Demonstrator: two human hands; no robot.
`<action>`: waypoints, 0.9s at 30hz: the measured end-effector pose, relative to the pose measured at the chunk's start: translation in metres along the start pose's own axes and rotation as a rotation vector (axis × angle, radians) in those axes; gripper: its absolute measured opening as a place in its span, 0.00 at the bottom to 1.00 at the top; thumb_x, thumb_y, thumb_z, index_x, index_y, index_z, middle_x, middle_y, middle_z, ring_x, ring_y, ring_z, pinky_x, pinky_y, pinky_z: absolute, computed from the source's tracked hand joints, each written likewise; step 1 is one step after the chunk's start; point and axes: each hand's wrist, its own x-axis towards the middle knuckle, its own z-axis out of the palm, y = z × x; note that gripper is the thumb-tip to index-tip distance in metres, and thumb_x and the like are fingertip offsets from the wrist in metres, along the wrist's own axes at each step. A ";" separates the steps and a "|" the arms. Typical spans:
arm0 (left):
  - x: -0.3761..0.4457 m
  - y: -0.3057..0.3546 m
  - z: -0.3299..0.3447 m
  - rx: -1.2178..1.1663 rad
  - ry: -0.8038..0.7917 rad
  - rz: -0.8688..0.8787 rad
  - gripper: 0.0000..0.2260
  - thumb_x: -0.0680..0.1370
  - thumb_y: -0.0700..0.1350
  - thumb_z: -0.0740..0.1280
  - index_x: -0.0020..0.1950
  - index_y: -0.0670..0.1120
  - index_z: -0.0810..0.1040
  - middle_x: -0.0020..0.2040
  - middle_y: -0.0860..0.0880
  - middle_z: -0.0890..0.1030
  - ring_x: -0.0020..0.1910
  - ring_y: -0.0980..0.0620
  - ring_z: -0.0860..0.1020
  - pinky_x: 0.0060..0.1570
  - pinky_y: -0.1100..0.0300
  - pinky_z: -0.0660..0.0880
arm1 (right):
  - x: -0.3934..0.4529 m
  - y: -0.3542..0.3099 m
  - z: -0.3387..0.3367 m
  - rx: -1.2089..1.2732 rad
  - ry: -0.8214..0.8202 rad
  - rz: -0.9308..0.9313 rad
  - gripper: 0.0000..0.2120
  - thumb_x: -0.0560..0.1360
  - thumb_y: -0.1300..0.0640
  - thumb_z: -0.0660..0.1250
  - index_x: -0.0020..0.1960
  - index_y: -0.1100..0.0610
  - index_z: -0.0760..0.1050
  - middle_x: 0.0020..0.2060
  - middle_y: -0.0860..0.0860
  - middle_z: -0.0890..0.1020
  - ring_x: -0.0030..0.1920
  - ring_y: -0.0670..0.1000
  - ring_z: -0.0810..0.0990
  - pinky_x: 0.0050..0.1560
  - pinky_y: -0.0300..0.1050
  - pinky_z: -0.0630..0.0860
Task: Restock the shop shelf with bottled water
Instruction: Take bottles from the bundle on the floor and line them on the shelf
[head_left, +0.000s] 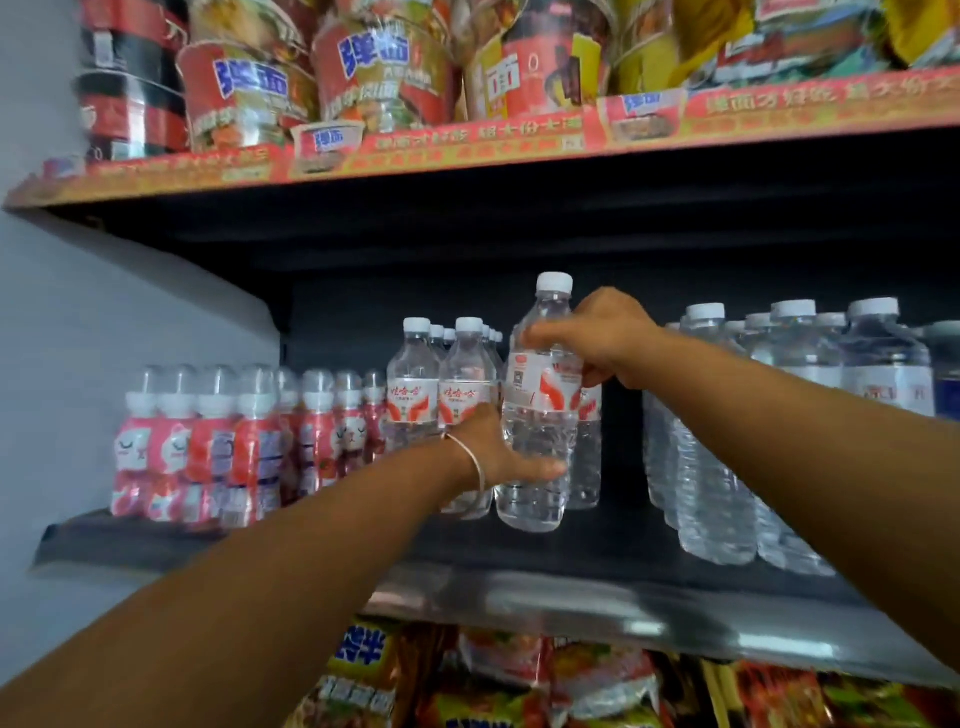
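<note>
While both hands work the middle shelf (597, 603), one water bottle (540, 410) held upright just above the shelf board, in front of the red-labelled row.
Right hand (605, 338): grip wrapped round the bottle's shoulder and upper label, fingers curled across the front.
Left hand (498, 447): grip on the lower body from the left, thumb across the ribbed part; bangle (470, 457) on the wrist.
Bottle base slightly proud of the shelf, near the front edge; white cap on, above the right hand.
Just left and behind: row of matching water bottles (439, 395), red-and-white labels, white caps, standing upright, touching each other.
Further left: pink and red drink bottles (218, 441) with cat faces, packed tight to the shelf end beside the grey wall (104, 338).
Right of a dark gap: taller clear water bottles (753, 415), several deep, white caps, pale labels.
Top shelf: instant noodle cups (311, 78) behind a red price strip (467, 140).
Below: noodle packets (467, 686), partly blurred.
</note>
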 end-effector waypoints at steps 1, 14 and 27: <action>0.006 -0.007 0.004 -0.020 0.032 0.014 0.31 0.65 0.53 0.77 0.65 0.49 0.71 0.59 0.50 0.79 0.59 0.49 0.76 0.62 0.53 0.72 | 0.005 0.003 0.006 -0.026 0.003 0.003 0.21 0.64 0.47 0.76 0.45 0.64 0.79 0.39 0.58 0.84 0.39 0.57 0.84 0.45 0.57 0.82; 0.044 -0.044 0.013 -0.149 -0.047 -0.081 0.13 0.71 0.37 0.72 0.55 0.42 0.78 0.56 0.44 0.81 0.55 0.45 0.79 0.60 0.49 0.74 | 0.037 0.031 0.019 0.052 -0.195 0.092 0.27 0.69 0.46 0.72 0.63 0.59 0.72 0.55 0.51 0.80 0.56 0.57 0.79 0.58 0.54 0.76; 0.046 -0.030 0.021 0.199 0.125 -0.115 0.26 0.69 0.55 0.73 0.55 0.37 0.73 0.48 0.40 0.81 0.46 0.42 0.81 0.44 0.54 0.78 | 0.034 0.031 0.027 -0.018 -0.035 0.114 0.35 0.66 0.40 0.73 0.64 0.60 0.69 0.55 0.54 0.77 0.55 0.57 0.78 0.58 0.56 0.76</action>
